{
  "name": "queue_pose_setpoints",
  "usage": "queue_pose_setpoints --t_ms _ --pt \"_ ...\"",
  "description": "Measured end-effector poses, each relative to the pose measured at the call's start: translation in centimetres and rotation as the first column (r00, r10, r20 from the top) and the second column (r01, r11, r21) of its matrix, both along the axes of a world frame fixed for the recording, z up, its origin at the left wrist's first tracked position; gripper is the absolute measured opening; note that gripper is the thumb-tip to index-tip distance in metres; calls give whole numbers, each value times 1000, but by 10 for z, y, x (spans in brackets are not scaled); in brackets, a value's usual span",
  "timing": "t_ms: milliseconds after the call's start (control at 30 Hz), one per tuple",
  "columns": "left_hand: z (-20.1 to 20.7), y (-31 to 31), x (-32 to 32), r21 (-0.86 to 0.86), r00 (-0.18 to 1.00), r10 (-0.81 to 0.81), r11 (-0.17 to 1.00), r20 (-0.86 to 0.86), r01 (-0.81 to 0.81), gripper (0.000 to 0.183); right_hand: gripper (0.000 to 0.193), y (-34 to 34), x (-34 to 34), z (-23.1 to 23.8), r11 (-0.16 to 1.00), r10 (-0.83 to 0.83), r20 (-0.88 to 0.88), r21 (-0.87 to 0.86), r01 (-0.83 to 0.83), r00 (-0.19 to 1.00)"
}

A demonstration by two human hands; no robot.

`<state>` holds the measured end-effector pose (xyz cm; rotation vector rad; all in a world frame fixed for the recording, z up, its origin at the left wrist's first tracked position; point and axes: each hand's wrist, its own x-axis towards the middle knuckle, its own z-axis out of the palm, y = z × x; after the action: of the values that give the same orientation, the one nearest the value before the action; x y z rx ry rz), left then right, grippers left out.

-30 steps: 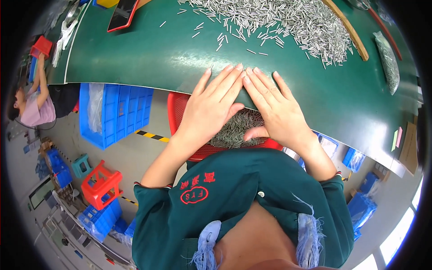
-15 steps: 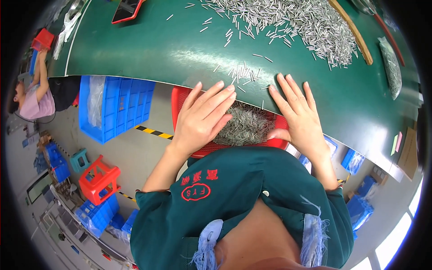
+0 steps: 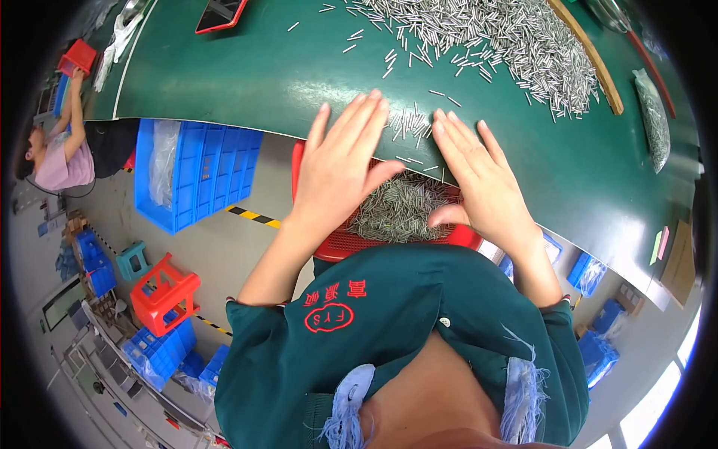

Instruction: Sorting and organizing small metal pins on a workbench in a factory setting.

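Observation:
My left hand (image 3: 340, 168) lies palm down at the front edge of the green tabletop (image 3: 224, 82), fingers stretched out and thumb apart. Opposite it, my right hand (image 3: 482, 176) rests the same way, its fingertips touching the green surface. Between the two sets of fingertips is a small group of short metal pins (image 3: 408, 123), with a few more at the table's edge. Just below that edge sits a red plastic basket (image 3: 344, 249) holding a mass of the same pins (image 3: 400, 209). Neither hand grips anything.
A large heap of pins (image 3: 493, 45) spreads over the far table, bordered by a wooden strip (image 3: 591, 60). A phone (image 3: 221, 13) lies far left, a clear bag of pins (image 3: 653, 123) far right. Blue crates (image 3: 198, 172) and a red stool (image 3: 164, 293) stand left; another person (image 3: 63, 153) works there.
Both hands have moved forward onto the tabletop, on either side of the small pin group. Some pins now lie nearer the table's edge. The view has shifted slightly.

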<state>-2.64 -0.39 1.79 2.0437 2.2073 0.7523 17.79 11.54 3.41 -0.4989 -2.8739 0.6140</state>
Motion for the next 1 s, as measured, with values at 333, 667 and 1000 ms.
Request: queue_pose_setpoints --t_ms 333,667,1000 --pt "-6 -27 1 45 945 -325 945 33 324 56 75 -5 14 7 981 170 23 -98 -167 985" --pt "-14 58 -32 -16 988 104 994 -115 -107 92 95 40 2 -14 933 -316 -49 167 320 947" --pt "-12 68 -4 -127 955 -291 951 -51 283 94 113 32 -13 -13 977 -99 59 196 86 993"
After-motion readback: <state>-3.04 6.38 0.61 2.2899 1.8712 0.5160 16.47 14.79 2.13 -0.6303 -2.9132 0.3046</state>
